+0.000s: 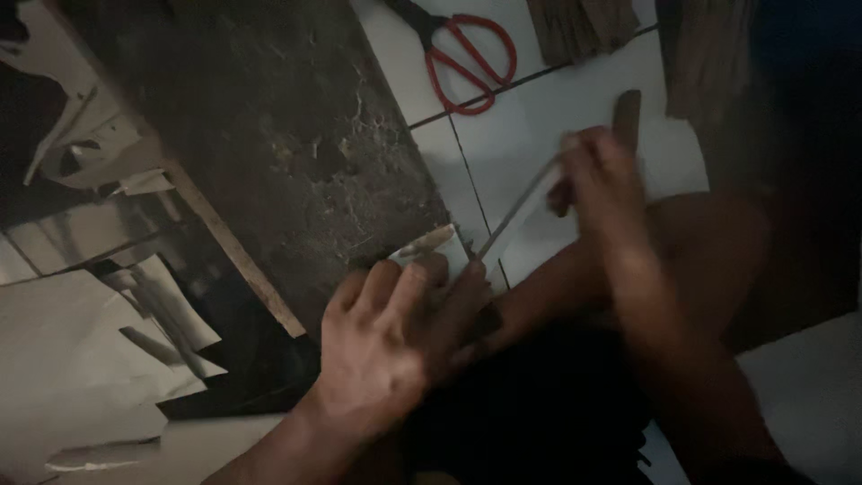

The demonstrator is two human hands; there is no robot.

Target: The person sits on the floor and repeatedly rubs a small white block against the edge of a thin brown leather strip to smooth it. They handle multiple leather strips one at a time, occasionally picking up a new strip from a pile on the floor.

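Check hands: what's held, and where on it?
Right hand grips a thin stick at its upper end. Left hand presses flat near the stick's lower tip; no clear grasp.

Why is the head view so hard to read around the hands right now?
Head view: dim overall, lower middle nearly black; the right hand and its thin stick are smeared by motion blur; the left hand is softer-edged but readable; the red scissors stay fairly sharp.

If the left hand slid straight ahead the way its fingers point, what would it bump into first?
The left hand points up and to the right. First in that line is the thin pale strip that the right hand holds slanting just past its fingertips, though depth is hard to judge in this dim picture.
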